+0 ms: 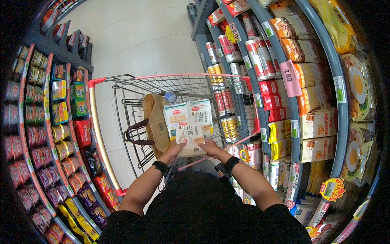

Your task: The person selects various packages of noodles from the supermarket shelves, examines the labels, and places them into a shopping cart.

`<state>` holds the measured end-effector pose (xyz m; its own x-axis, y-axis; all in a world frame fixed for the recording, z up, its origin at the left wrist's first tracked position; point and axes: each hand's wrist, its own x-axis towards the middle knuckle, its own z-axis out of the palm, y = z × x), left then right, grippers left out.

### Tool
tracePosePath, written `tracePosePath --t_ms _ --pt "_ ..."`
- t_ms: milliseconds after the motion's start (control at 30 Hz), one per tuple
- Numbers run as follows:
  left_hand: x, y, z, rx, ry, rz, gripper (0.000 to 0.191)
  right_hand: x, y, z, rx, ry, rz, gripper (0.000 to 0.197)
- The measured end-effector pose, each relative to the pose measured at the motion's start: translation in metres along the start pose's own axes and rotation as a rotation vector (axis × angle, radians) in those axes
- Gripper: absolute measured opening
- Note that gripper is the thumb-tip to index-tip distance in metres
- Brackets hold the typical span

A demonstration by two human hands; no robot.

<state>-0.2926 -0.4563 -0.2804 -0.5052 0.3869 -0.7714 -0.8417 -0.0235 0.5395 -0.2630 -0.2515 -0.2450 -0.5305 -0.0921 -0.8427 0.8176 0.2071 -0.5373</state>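
Both my hands hold a white noodle package (pixel 189 133) by its near corners, above a wire shopping cart (pixel 170 77). My left hand (pixel 175 148) grips the left corner and my right hand (pixel 210 148) the right one. Under and beyond it are a second white package (pixel 176 113) and a third with a green top edge (pixel 201 106). A tan bag (pixel 158 123) with dark brown handles (pixel 138 134) stands at the left in the cart. Close to the bag's far end is a clear bottle with a blue cap (pixel 170 97).
The cart's handle bar (pixel 102 131) is at the left. Shelves with cans and packaged snacks (pixel 61 114) line the left side. On the right, close against the cart, shelves hold bagged noodles (pixel 318 131) and rolls of dried noodles (pixel 256 59). Pale floor tiles (pixel 146 36) lie ahead.
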Motion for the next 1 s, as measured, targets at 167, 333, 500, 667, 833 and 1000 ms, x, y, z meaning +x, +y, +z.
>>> tracePosePath --t_ms 167,333,500,667,833,1000 --pt "0.024 -0.041 -0.047 0.359 0.223 0.371 0.056 0.019 -0.003 -0.001 -0.307 -0.058 -0.003 0.029" --pt "0.002 -0.002 -0.022 0.722 0.173 0.208 0.053 0.044 0.024 -0.05 -0.263 0.109 -0.077 0.025" --pt "-0.015 0.008 -0.009 0.583 0.086 0.127 0.043 0.052 0.025 -0.089 -0.016 0.193 -0.028 0.031" --pt "-0.031 -0.006 -0.005 0.453 0.127 0.146 0.03 0.096 0.037 -0.142 -0.099 0.11 0.056 0.023" --pt "-0.05 -0.012 0.014 0.371 0.235 0.08 0.023 0.154 0.055 -0.166 -0.174 0.075 0.064 0.024" --pt "-0.053 0.003 0.039 0.356 0.332 -0.029 0.024 0.187 0.07 -0.161 -0.075 0.036 0.002 0.036"
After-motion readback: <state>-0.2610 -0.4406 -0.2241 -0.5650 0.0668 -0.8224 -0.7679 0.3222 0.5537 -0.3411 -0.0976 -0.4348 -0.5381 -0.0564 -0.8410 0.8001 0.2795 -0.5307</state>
